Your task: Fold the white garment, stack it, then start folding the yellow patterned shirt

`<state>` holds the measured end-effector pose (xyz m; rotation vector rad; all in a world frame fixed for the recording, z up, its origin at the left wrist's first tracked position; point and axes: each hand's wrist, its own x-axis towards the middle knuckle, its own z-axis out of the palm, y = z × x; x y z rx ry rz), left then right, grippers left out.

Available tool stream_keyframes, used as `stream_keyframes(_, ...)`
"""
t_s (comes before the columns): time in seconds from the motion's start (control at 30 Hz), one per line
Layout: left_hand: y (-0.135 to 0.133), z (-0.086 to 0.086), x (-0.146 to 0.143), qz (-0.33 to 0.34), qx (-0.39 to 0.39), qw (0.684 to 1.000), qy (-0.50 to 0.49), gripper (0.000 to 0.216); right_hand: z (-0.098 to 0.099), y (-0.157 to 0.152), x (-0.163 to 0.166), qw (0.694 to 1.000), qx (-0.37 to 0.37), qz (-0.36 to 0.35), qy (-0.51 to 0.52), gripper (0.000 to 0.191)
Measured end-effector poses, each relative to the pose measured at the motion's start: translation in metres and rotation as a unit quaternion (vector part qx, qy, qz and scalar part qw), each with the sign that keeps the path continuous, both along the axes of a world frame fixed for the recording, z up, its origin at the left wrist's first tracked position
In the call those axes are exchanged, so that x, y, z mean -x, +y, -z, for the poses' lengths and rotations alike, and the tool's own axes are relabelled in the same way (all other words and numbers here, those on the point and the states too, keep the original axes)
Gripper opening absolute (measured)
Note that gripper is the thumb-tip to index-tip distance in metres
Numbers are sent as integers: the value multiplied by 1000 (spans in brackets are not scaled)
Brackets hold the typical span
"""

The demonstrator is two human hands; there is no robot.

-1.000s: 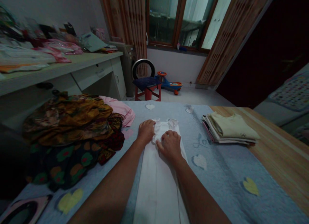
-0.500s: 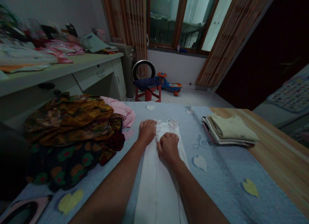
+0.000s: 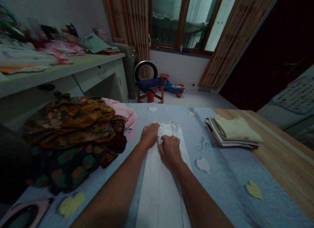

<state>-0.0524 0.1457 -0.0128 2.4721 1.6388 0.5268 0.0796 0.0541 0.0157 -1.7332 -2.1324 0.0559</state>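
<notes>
Hands have barely shifted over the last second: the left hand (image 3: 149, 135) has kept its place on the far left corner of the white garment (image 3: 162, 185), while the right hand (image 3: 169, 150) has slid a little toward it and nearer the person, so the two now lie almost touching at the garment's far end. That narrow white garment lies flat in a long folded strip on the blue blanket (image 3: 220, 175), running from the near edge of the picture away from the person, its crumpled lacy end just beyond the fingers. The left hand rests palm down with fingers loosely curled over the cloth; the right is closed into a loose fist, fingers bunched on the fabric, though whether it actually pinches a fold I cannot tell. Judging by the small inward drift, the far end is being gathered or pressed rather than lifted, and the strip itself has stayed as it lay. Left of the garment sits a heap of patterned clothes (image 3: 71, 136) with a pink piece (image 3: 122, 111) at its far side; well to the right of the garment a stack of folded clothes (image 3: 233, 131) rests where blanket meets bare wooden tabletop (image 3: 289, 169).
</notes>
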Motion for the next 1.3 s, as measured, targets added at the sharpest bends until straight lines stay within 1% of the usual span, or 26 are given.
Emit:
stream_keyframes(0.1,-2,0,0,-4,0,1000,-1,44,1,1,1,1000,9,-9,0,14)
stream_keyframes(0.3,-3,-2,-3,-20,-2,1000,-18,42,1,0,0,999,1,-21,32,19)
stream_keyframes(0.47,-6,-6,-4,-35,-7,999,-15,43,-3,-3,-1,998,-20,-16,50,16)
stream_keyframes(0.67,-10,-7,-4,-53,2,998,19,46,-2,-2,-1,1000,6,-2,16,9)
stream_keyframes(0.73,-9,-7,-5,-60,-4,998,22,45,0,-1,-1,1000,-3,0,20,13)
stream_keyframes(0.8,-8,-7,-5,-61,-19,998,18,43,1,-2,-3,999,-20,-14,31,25)
stream_keyframes(0.87,-6,-7,-5,-48,-41,998,4,41,1,-2,-4,998,-38,-39,42,37)
stream_keyframes(0.9,-4,-7,-5,-36,-52,998,-6,40,1,-3,-4,997,-44,-52,45,39)
stream_keyframes(0.97,-1,-6,-5,-3,-54,998,-23,39,1,-3,-5,996,-51,-65,46,31)
stream_keyframes(1.07,3,-2,-5,39,-27,999,-22,39,3,-2,-6,997,-57,-47,35,9)
stream_keyframes(1.2,-1,0,-5,57,-23,998,14,41,7,0,-7,998,-60,-14,22,13)
stream_keyframes(1.3,-7,-1,-7,46,-15,998,45,45,8,0,-9,998,-64,-6,25,13)
